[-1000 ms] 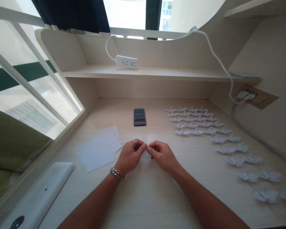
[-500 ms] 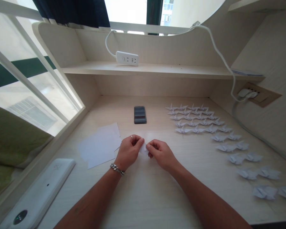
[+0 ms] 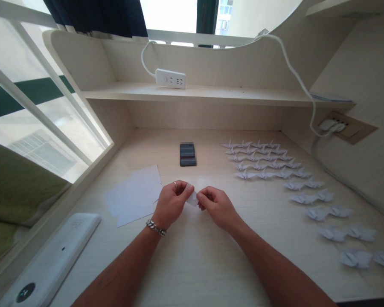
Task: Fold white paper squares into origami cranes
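Note:
A small folded piece of white paper (image 3: 192,199) is held between my two hands above the middle of the desk. My left hand (image 3: 172,200) pinches its left side between thumb and fingers; a ring and a chain bracelet are on this hand and wrist. At the paper's right edge, my right hand (image 3: 216,205) grips with thumb and curled fingers. Several folded paper cranes (image 3: 264,165) stand in rows on the right. Loose white paper sheets (image 3: 134,194) lie overlapping just left of my left hand.
A dark, blurred rectangular object (image 3: 188,154) lies beyond my hands. The long white device (image 3: 56,260) rests at the lower left. On the shelf (image 3: 211,91) sits a white power strip (image 3: 170,79). A white cable (image 3: 294,70) runs down to a wall socket (image 3: 350,127).
My left hand has shifted slightly left, and more of the small folded paper shows between my hands. My right hand stays nearly in place.

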The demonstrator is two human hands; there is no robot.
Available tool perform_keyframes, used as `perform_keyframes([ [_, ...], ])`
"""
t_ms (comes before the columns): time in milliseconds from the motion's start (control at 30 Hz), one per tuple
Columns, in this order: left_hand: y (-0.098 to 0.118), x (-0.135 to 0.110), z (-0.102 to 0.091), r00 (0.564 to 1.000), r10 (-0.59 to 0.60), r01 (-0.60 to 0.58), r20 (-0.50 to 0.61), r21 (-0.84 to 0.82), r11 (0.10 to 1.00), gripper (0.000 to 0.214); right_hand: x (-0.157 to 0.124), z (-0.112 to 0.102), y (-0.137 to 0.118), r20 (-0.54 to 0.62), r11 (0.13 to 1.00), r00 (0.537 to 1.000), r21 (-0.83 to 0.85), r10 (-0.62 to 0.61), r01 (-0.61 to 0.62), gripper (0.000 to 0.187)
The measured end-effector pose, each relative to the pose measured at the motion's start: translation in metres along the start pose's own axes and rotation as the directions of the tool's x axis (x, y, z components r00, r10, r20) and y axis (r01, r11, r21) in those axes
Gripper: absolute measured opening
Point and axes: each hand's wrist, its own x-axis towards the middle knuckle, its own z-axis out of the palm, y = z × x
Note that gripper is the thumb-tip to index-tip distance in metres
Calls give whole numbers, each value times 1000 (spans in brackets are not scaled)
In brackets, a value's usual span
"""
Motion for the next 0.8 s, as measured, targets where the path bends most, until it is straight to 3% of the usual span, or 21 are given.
perform_keyframes([
  [267, -1, 1, 3, 997, -46, 39, -62, -103, 994, 27, -1, -2, -1, -27, 999, 999, -40, -23, 21, 18],
  [400, -3, -1, 4, 1000, -11, 10, -10, -49, 999, 25, 2, -2, 2, -2, 1000, 1000, 10, 5, -5, 19],
  [600, 1, -4, 7, 998, -31, 33, 50, -51, 998, 21, 5, 1, -1, -60, 999, 998, 34, 3, -1, 13],
  [800, 1, 0, 6, 993, -97, 86, -74, -140, 986, 26, 4, 2, -5, -44, 993, 997, 106, 56, -51, 9],
])
